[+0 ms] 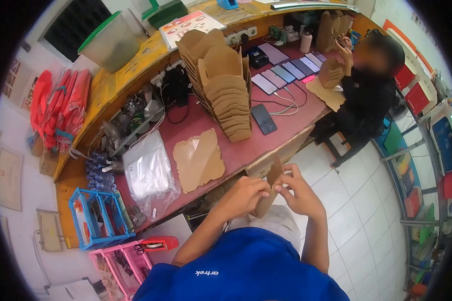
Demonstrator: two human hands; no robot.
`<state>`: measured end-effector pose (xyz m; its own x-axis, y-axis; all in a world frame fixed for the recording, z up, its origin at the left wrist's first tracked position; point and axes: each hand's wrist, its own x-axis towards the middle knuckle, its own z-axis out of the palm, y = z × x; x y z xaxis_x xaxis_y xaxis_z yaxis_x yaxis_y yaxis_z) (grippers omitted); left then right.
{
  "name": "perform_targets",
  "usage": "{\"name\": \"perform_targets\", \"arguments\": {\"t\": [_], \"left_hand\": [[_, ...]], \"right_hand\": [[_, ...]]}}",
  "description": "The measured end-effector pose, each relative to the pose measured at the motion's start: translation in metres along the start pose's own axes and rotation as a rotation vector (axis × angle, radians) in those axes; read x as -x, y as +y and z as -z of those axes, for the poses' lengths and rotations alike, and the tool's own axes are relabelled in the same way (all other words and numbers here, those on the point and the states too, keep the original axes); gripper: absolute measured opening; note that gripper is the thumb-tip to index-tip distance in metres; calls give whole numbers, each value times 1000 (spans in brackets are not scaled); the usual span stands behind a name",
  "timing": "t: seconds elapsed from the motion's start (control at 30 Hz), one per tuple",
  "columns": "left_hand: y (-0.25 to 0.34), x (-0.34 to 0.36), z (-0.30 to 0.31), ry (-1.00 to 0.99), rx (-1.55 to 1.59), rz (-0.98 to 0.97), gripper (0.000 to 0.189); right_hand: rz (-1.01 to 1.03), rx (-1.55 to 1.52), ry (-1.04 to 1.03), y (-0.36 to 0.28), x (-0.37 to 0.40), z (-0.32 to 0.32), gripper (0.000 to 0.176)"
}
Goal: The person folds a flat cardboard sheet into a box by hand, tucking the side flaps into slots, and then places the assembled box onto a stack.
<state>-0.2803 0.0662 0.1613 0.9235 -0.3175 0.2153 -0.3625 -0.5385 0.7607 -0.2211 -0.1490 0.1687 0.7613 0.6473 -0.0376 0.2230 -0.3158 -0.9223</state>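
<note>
A piece of brown cardboard (264, 204), partly folded, is held upright over my lap in front of the counter. My left hand (244, 196) pinches its left side with bent fingers. On the other side, my right hand (300, 191) grips the upper edge between thumb and fingers. A flat, wavy-edged cardboard sheet (199, 160) lies on the counter ahead of my left hand. Beyond the hands rises a tall, leaning stack of folded cardboard boxes (226, 95). A dark phone (264, 119) lies beside that stack.
Clear plastic bags (148, 168) lie on the red counter (241, 153). Several phones (284, 71) stand in a row with cables. At the right sits a co-worker (369, 95) near another cardboard piece (326, 93). Blue (99, 218) and pink baskets (120, 266) are at the left.
</note>
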Motion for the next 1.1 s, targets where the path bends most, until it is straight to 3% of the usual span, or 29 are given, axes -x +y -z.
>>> {"name": "perform_targets", "arguments": {"t": [0.03,0.1,0.23,0.47,0.83,1.07,1.1], "left_hand": [[-1,-1,1,-15,16,0,10],[-3,-2,4,83,139,199,15],[-1,-7,11,47,132,237,18],[-7,-4,4,97,16,140,16],[-8,-5,3,54,124,214,9],[-12,-3,7,49,117,157,9],[-11,-2,7,0,174,240,10]], "right_hand": [[-20,-2,8,2,-2,1,8],[32,-43,64,3,-5,0,10],[13,-29,151,-3,-9,-8,12],[20,23,130,-4,-11,-4,14],[15,-42,-43,1,-18,3,14],[13,-55,-42,4,-17,1,17],[-14,-22,-22,2,-16,0,17]]}}
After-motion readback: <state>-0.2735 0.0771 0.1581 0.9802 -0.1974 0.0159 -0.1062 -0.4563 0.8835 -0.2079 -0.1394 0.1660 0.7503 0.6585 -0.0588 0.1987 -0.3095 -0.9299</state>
